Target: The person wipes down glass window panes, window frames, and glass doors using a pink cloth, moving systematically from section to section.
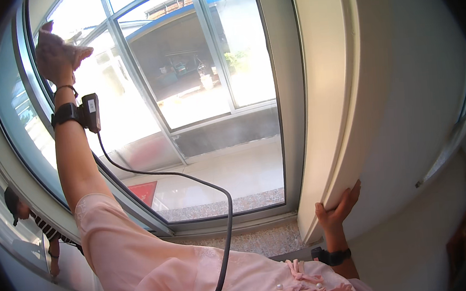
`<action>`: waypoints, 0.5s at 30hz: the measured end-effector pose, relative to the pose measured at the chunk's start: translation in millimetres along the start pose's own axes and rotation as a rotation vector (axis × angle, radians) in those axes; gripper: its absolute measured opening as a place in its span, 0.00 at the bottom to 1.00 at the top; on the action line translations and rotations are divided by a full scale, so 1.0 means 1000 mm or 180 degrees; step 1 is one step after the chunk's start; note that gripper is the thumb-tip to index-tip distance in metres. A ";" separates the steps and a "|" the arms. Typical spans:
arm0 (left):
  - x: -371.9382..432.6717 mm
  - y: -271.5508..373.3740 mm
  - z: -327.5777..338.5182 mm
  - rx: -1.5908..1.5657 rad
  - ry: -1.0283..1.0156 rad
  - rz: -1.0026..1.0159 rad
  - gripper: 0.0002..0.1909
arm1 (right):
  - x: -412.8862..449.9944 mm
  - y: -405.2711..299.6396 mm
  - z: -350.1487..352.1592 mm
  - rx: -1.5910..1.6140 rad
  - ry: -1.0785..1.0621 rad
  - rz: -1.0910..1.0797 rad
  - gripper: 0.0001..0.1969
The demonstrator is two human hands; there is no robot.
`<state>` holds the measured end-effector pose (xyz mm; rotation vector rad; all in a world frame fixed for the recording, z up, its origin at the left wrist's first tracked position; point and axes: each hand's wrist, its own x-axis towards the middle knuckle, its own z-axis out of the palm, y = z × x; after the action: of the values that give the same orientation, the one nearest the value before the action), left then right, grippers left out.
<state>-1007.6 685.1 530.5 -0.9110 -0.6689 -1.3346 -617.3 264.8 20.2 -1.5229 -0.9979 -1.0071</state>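
Observation:
My left hand (56, 63) is raised at the upper left, its fingers closed over a pinkish-brown cloth (82, 54) against the glass of a metal-framed window (218, 167). The hand is slightly blurred. A black strap with a small device (91, 113) circles that forearm, and a black cable hangs from it across my pink top (165, 270). At the lower right, my right hand (336, 211) rests against the edge of the cream window casing (328, 109), thumb and fingers spread. A black band (336, 256) sits on that wrist.
A stone sill (257, 240) runs below the frame. Beyond the glass lie a tiled floor, a red mat (144, 193) and another framed window. At far left, another person (48, 225) in a dark cap and striped top appears. A pale wall (409, 90) is on the right.

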 end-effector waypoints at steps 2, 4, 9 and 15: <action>-0.018 -0.008 -0.003 -0.0164 -0.0053 -0.0347 0.24 | 0.001 -0.003 -0.004 -0.0038 0.0034 -0.0010 0.42; -0.001 0.012 -0.016 -0.0852 -0.0203 -0.1086 0.22 | 0.002 -0.004 -0.003 -0.0077 0.0059 -0.0022 0.41; 0.108 0.192 -0.067 -0.1629 -0.0298 -0.0677 0.25 | -0.005 0.000 -0.002 -0.0272 -0.0034 -0.0036 0.42; 0.147 0.347 -0.127 -0.2885 -0.0196 0.0026 0.36 | -0.012 -0.001 -0.004 -0.0179 -0.0279 0.0060 0.42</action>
<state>-656.2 498.4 531.6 -1.6694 -0.0631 -1.6231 -622.9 260.2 9.4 -1.6318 -1.0217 -0.9692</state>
